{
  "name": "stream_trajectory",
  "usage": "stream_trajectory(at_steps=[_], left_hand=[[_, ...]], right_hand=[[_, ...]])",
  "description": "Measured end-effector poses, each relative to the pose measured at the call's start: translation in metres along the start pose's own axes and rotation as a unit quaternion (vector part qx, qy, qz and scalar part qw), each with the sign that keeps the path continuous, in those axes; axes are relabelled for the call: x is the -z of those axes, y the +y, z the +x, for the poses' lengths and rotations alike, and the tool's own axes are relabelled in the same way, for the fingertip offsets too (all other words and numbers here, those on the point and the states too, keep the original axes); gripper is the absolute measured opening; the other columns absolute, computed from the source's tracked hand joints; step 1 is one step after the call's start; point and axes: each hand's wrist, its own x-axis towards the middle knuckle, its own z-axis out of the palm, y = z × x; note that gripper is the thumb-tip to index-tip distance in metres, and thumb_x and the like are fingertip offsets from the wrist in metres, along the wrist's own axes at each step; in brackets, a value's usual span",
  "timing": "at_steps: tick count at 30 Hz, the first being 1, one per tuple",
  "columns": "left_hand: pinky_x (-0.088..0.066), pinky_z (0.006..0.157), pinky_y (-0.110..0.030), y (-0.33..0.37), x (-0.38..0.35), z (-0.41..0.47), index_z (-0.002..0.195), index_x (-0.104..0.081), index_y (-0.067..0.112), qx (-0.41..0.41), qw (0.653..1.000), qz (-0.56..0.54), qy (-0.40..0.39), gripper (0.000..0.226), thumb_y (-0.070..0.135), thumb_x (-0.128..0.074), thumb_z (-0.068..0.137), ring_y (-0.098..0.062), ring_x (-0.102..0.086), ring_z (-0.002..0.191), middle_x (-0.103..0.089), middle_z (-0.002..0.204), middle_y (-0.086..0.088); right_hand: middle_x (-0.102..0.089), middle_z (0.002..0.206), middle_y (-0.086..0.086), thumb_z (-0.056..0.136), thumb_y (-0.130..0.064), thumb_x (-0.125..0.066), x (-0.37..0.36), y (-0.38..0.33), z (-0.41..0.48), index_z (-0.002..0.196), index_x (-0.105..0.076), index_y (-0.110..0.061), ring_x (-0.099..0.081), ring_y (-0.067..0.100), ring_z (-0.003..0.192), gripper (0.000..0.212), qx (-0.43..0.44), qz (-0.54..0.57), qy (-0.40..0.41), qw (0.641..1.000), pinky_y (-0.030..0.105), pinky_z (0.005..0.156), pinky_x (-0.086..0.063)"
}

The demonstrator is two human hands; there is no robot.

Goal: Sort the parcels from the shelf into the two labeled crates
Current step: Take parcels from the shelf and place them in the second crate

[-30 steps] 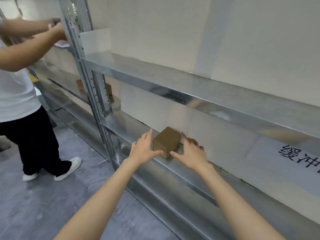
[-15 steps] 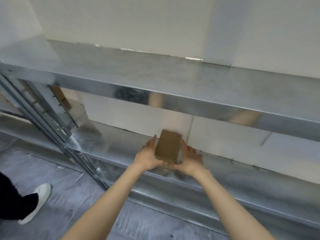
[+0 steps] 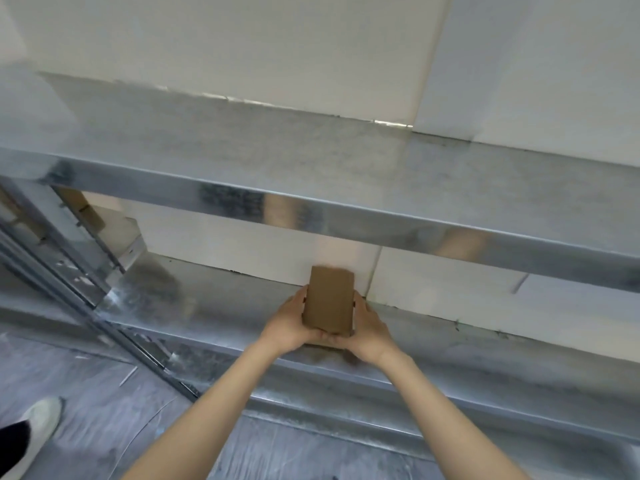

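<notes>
A small brown cardboard parcel (image 3: 329,299) is held between both my hands, tilted up on end above the front of the lower metal shelf (image 3: 214,306). My left hand (image 3: 289,323) grips its left side and underside. My right hand (image 3: 369,327) grips its right side, fingers curled underneath. No crates are in view.
An upper metal shelf (image 3: 346,174) juts out above the parcel. Slanted shelf uprights (image 3: 79,271) stand at the left, with another brown box (image 3: 81,209) behind them. Another person's white shoe (image 3: 38,420) is on the grey floor at the lower left.
My hands closed round the parcel and lifted it off the shelf, tilting it upright. My view swung right, so the other person is now mostly out of frame.
</notes>
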Motion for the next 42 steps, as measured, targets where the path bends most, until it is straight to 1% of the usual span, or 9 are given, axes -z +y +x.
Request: stream_trajectory(at_steps=[4, 10, 14, 19, 23, 27, 35, 40, 42], left_hand=[[-0.044, 0.073, -0.017, 0.021, 0.0, -0.006, 0.124, -0.033, 0.044, -0.015, 1.0, -0.011, -0.013, 0.087, 0.043, -0.082, 0.052, 0.004, -0.054, 0.095, -0.054, 0.114, 0.016], [-0.051, 0.091, -0.034, 0.069, -0.022, -0.013, 0.146, -0.029, 0.024, -0.038, 0.998, 0.004, -0.041, 0.107, 0.035, -0.087, 0.056, -0.016, -0.059, 0.106, -0.053, 0.125, 0.005], [-0.049, 0.099, -0.04, 0.117, -0.052, -0.019, 0.149, -0.026, 0.022, -0.031, 0.994, -0.061, -0.082, 0.106, 0.04, -0.084, 0.062, -0.02, -0.056, 0.117, -0.051, 0.135, 0.0], [-0.036, 0.112, -0.043, 0.196, -0.116, -0.032, 0.152, -0.023, 0.025, -0.029, 0.983, -0.144, -0.107, 0.114, 0.072, -0.061, 0.055, -0.022, -0.049, 0.129, -0.049, 0.143, -0.005], [-0.033, 0.114, -0.04, 0.265, -0.189, -0.056, 0.15, -0.031, 0.025, -0.094, 0.976, -0.141, -0.137, 0.086, 0.065, -0.054, 0.077, -0.02, -0.049, 0.125, -0.042, 0.137, -0.009], [-0.022, 0.11, -0.029, 0.337, -0.268, -0.096, 0.132, -0.043, 0.047, -0.161, 0.957, -0.16, -0.179, 0.041, 0.061, -0.043, 0.094, -0.014, -0.037, 0.129, -0.037, 0.131, -0.003], [-0.022, 0.096, -0.021, 0.478, -0.434, -0.193, 0.14, -0.045, 0.041, -0.277, 0.909, -0.189, -0.246, 0.043, 0.052, -0.041, 0.098, -0.004, -0.039, 0.106, -0.038, 0.127, -0.006], [-0.028, 0.105, -0.029, 0.539, -0.518, -0.244, 0.126, -0.048, 0.044, -0.317, 0.866, -0.199, -0.332, 0.034, 0.052, -0.052, 0.094, -0.006, -0.038, 0.121, -0.045, 0.116, 0.016], [-0.033, 0.112, -0.037, 0.561, -0.549, -0.26, 0.124, -0.051, 0.043, -0.341, 0.842, -0.206, -0.363, 0.035, 0.051, -0.058, 0.09, -0.009, -0.047, 0.124, -0.054, 0.125, 0.01]], right_hand=[[-0.053, 0.139, -0.005, 0.058, -0.063, -0.084, 0.014, 0.003, -0.013, 0.145, -0.03, -0.032, -0.052, 0.021, 0.124, 0.106, 0.028, 0.035, 0.031, 0.998, 0.042, 0.1, -0.047], [-0.059, 0.125, 0.0, 0.062, -0.039, -0.09, 0.05, 0.024, -0.048, 0.141, -0.039, -0.02, -0.054, 0.025, 0.117, 0.096, 0.04, 0.068, 0.107, 0.991, 0.037, 0.095, -0.048], [-0.047, 0.124, 0.002, 0.058, -0.024, -0.095, 0.089, 0.05, -0.088, 0.15, -0.026, -0.017, -0.051, 0.024, 0.12, 0.115, 0.026, 0.101, 0.138, 0.985, 0.036, 0.1, -0.047], [-0.041, 0.125, -0.005, 0.059, -0.026, -0.095, 0.147, 0.098, -0.156, 0.155, -0.013, -0.016, -0.035, 0.017, 0.134, 0.126, -0.004, 0.146, 0.214, 0.966, 0.019, 0.099, -0.029], [-0.024, 0.148, 0.005, 0.063, -0.031, -0.093, 0.197, 0.143, -0.227, 0.156, 0.002, -0.011, -0.024, 0.017, 0.142, 0.135, -0.037, 0.161, 0.278, 0.946, 0.021, 0.109, -0.022], [-0.022, 0.144, 0.004, 0.066, -0.038, -0.09, 0.247, 0.191, -0.31, 0.157, -0.001, -0.017, -0.035, 0.014, 0.133, 0.13, -0.058, 0.165, 0.349, 0.921, 0.028, 0.112, -0.031], [-0.031, 0.131, -0.002, 0.071, -0.043, -0.085, 0.327, 0.297, -0.487, 0.151, -0.025, -0.029, -0.036, -0.001, 0.119, 0.101, -0.068, 0.156, 0.493, 0.853, 0.023, 0.108, -0.033], [-0.044, 0.136, -0.005, 0.074, -0.04, -0.083, 0.36, 0.358, -0.579, 0.147, -0.036, -0.029, -0.03, -0.001, 0.129, 0.087, -0.095, 0.128, 0.577, 0.801, 0.015, 0.102, -0.033], [-0.044, 0.135, -0.006, 0.075, -0.039, -0.083, 0.372, 0.379, -0.61, 0.148, -0.034, -0.026, -0.037, 0.002, 0.128, 0.088, -0.121, 0.119, 0.609, 0.775, 0.023, 0.106, -0.036]])
